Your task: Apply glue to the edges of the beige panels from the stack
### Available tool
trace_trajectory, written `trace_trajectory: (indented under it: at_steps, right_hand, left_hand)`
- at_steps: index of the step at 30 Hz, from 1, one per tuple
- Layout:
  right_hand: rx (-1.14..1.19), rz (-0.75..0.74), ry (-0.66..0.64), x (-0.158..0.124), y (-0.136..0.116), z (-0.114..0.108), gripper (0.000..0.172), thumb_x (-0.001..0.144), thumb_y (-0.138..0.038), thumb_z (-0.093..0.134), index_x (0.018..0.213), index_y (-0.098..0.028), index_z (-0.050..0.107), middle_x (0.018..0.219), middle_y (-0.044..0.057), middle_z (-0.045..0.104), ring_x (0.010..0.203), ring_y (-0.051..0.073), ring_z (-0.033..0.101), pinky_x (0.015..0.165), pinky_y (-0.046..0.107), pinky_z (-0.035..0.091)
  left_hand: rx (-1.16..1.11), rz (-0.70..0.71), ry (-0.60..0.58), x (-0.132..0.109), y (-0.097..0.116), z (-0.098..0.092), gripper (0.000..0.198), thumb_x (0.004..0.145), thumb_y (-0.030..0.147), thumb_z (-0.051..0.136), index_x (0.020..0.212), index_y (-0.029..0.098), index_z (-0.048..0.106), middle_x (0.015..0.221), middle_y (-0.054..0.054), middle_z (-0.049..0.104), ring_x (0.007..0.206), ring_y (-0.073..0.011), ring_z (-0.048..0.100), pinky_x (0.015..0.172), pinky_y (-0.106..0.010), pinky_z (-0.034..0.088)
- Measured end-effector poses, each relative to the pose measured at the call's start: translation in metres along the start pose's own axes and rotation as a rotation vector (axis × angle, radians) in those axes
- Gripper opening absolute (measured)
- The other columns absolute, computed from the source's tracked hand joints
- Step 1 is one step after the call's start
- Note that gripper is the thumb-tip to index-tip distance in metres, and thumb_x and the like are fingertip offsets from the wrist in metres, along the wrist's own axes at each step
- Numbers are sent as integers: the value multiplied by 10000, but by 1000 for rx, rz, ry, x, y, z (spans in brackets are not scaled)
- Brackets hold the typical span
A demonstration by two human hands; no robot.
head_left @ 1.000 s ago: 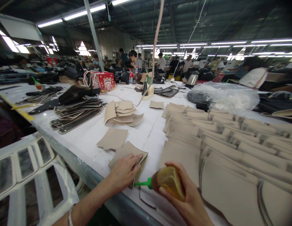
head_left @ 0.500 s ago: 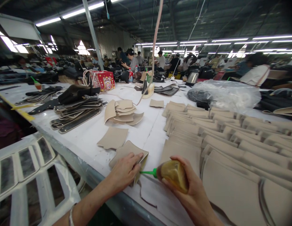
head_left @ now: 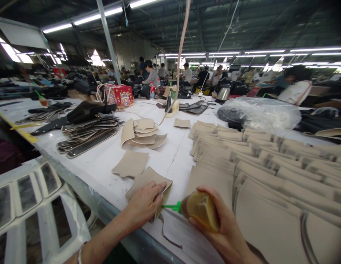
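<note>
Dispensing along an edge seems in hand: the right hand point(head_left: 224, 223) grips the bottle point(head_left: 202, 211), its nozzle point(head_left: 170, 207) at the beige piece point(head_left: 141, 178) near the table's point(head_left: 173, 156) near edge. The left hand point(head_left: 146, 200) covers that piece — pinching or not, I cannot tell. Next calls for steady aim; stacked panels point(head_left: 265, 212) crowd the right.

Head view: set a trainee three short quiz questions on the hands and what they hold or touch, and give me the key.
1. Which hand grips the squeeze bottle? A) left B) right C) both
2. True or false: the squeeze bottle is held upright.
3. Fill in: the left hand rests on a beige panel, and the bottle's ____ nozzle points toward that panel.

Key: 1. B, the right hand. 2. False; it is tipped onto its side. 3. green.
</note>
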State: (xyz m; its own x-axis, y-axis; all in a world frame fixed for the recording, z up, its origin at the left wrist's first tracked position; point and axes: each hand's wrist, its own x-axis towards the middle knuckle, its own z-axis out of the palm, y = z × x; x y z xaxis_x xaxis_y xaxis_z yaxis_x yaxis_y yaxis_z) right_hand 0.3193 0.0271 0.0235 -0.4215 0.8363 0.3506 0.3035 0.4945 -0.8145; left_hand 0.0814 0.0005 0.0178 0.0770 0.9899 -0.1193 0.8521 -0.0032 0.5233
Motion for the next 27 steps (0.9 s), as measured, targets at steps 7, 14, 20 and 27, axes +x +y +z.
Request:
trace_trajectory:
  at_steps: [7, 14, 20, 27]
  right_hand:
    - [-35, 8, 7, 12, 4, -2, 438, 820, -368, 685, 1196, -272, 482, 1090, 35, 588, 941, 230, 598, 817, 313, 492]
    - [-59, -16, 56, 14, 6, -3, 444, 803, -373, 705, 1188, -299, 495, 1080, 3, 595, 930, 214, 599, 805, 293, 493]
    - [50, 114, 25, 2, -3, 4, 448, 775, -385, 709, 1168, -274, 524, 1051, 8, 610, 901, 213, 605, 794, 282, 488]
    - [149, 179, 68, -8, -8, 11, 464, 732, -403, 728, 1139, -267, 551, 1025, 0, 612, 878, 210, 599, 782, 268, 464]
  left_hand:
    - [-7, 3, 7, 1, 0, 1, 444, 930, 293, 322, 1333, 258, 507, 1012, -47, 610, 926, -204, 601, 838, -327, 439]
    - [-8, -6, 1, 1, -1, 0, 445, 929, 304, 323, 1329, 255, 512, 1044, -52, 617, 949, -203, 597, 855, -314, 439]
    - [-14, -4, 2, 1, -1, 0, 457, 915, 278, 329, 1337, 255, 503, 1032, -45, 623, 937, -195, 599, 847, -307, 436]
    - [-39, -4, 14, 0, 0, 0, 453, 917, 273, 334, 1329, 217, 513, 1050, -54, 617, 970, -203, 598, 883, -324, 433]
